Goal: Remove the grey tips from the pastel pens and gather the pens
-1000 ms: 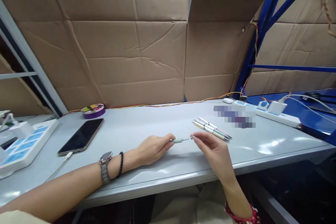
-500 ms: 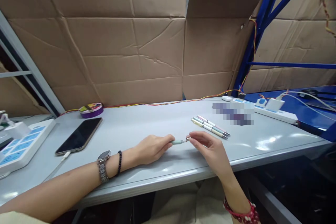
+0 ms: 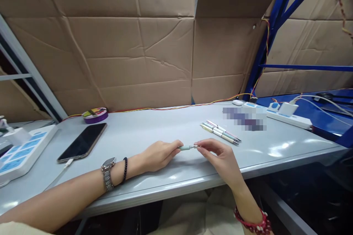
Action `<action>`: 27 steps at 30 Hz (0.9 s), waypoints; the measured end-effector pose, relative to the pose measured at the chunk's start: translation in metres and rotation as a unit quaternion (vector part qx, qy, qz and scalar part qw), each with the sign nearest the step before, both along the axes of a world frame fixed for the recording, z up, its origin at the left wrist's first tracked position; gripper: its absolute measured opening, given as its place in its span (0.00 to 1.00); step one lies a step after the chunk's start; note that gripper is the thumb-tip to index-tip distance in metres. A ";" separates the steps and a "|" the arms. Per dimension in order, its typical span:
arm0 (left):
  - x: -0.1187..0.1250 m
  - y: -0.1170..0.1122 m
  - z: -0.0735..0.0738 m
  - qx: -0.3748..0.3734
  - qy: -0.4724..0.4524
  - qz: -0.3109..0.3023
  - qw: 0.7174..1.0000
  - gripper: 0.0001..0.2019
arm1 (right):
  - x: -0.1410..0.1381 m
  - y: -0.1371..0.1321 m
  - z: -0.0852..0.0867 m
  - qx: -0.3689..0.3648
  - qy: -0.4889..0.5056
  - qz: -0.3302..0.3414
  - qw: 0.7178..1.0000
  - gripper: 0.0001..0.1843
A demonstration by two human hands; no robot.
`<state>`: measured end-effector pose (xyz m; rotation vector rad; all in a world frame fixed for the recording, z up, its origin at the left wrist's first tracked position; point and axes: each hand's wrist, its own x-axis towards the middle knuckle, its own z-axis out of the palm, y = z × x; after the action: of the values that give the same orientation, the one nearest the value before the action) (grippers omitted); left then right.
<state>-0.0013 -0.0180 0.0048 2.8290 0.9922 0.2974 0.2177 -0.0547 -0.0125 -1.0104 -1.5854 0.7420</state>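
Note:
My left hand [image 3: 160, 155] rests on the grey table [image 3: 143, 136] with its fingers closed round a pale green pen barrel [image 3: 185, 148]. My right hand [image 3: 220, 158] pinches a small silver tip piece against the barrel's metal end, the two parts touching. A watch and a dark bead bracelet sit on my left wrist. Three or so finished pens [image 3: 220, 132] lie side by side just beyond my right hand.
A black phone [image 3: 82, 141] on a white cable lies at the left, near a purple tape roll [image 3: 95, 114]. White power strips stand at the far left [image 3: 19, 150] and back right [image 3: 289, 119]. Cardboard sheets line the back; a blue rack frame [image 3: 278, 22] rises at the right.
My right hand has moved left, bringing the silver tip from a small gap to the end of the green barrel. My left hand has stayed in place.

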 end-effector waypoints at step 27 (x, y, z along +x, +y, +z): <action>0.002 0.001 -0.002 0.027 0.043 -0.009 0.999 0.13 | 0.000 0.000 -0.004 0.039 -0.081 0.004 0.996 0.08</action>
<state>0.0002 -0.0170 0.0029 2.9196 0.9883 0.2058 0.2172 -0.0549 -0.0160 -1.0280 -1.7455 0.6106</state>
